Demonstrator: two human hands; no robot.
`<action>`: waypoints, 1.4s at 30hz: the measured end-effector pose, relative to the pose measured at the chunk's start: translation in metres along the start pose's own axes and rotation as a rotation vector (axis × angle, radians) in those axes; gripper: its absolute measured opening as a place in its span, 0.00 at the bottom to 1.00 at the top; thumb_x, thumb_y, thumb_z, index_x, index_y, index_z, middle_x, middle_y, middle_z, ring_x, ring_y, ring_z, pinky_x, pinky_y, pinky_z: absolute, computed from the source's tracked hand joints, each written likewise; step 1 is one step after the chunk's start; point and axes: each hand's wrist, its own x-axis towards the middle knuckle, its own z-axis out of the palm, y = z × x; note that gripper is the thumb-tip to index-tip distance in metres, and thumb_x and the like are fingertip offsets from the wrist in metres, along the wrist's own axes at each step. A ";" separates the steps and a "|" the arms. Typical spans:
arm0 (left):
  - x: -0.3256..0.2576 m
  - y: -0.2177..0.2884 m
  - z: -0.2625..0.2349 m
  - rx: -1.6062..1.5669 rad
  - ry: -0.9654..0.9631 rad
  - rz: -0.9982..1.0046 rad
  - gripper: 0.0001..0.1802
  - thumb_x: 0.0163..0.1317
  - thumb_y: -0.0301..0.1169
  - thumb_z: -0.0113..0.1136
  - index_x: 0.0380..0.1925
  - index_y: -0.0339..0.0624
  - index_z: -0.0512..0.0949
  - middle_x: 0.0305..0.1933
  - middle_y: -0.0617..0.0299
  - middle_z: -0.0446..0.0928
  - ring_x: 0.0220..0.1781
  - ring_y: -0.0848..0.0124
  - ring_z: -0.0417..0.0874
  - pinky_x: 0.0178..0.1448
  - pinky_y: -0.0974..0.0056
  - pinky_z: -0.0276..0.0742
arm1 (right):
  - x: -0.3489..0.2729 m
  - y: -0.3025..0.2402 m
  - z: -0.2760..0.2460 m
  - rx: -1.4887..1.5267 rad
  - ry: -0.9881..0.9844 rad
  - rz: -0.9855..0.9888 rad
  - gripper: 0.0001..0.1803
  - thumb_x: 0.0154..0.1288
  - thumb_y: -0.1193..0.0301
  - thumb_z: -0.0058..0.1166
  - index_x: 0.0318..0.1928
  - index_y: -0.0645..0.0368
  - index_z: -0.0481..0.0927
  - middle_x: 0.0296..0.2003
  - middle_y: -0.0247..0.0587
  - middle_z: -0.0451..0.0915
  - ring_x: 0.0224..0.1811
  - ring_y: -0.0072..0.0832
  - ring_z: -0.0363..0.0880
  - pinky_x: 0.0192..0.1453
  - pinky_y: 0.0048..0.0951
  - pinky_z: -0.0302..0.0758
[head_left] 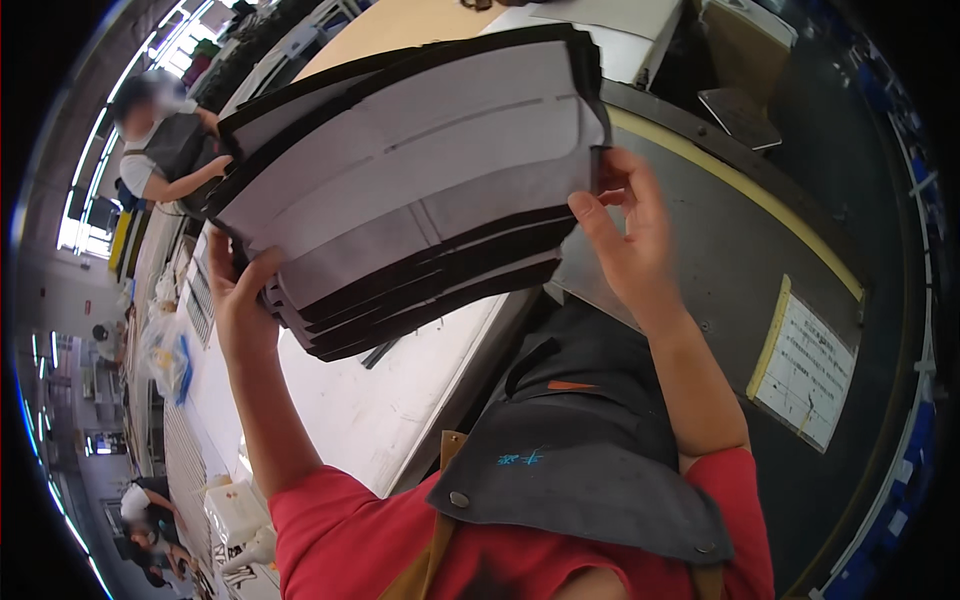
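A thick stack of flat, flexible panels [430, 150] is held up in front of me, above the table. The panels have pale grey faces with black edges, and their layers fan out along the lower side. Stitch-like lines or slits run across the top one. Cloth or leather, I cannot tell which. My left hand [247, 305] grips the stack's left end, thumb on the upper face and fingers behind. At the right end, my right hand [632, 235] has its thumb near the front edge and its other fingers curled around the side, partly hidden.
A white-topped table [360, 420] lies below the stack. To the right stands a grey metal surface [690, 220] with a yellow strip and a printed sheet [805, 365]. One person [170, 150] works at the far left, another [150, 525] at the lower left. A white container [237, 512] sits nearby.
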 end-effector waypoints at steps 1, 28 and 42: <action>0.001 -0.004 0.015 -0.028 -0.045 -0.024 0.30 0.45 0.20 0.57 0.53 0.38 0.66 0.45 0.56 0.74 0.46 0.68 0.76 0.53 0.68 0.70 | -0.001 0.000 -0.008 -0.054 0.005 -0.003 0.25 0.58 0.67 0.62 0.54 0.62 0.69 0.40 0.39 0.75 0.40 0.25 0.75 0.46 0.26 0.71; 0.028 -0.140 0.089 -0.268 -0.577 -0.542 0.42 0.66 0.64 0.27 0.66 0.41 0.57 0.63 0.56 0.63 0.60 0.66 0.67 0.65 0.62 0.60 | 0.016 0.049 -0.049 -0.021 0.002 0.667 0.26 0.63 0.70 0.55 0.57 0.73 0.67 0.51 0.47 0.74 0.51 0.30 0.73 0.56 0.28 0.69; -0.056 -0.251 -0.100 1.039 0.180 -0.777 0.45 0.44 0.46 0.70 0.59 0.32 0.64 0.56 0.38 0.66 0.57 0.49 0.71 0.53 0.53 0.74 | 0.008 0.037 -0.118 -0.318 -0.002 0.605 0.23 0.70 0.68 0.46 0.62 0.59 0.64 0.49 0.37 0.73 0.45 0.20 0.73 0.46 0.23 0.72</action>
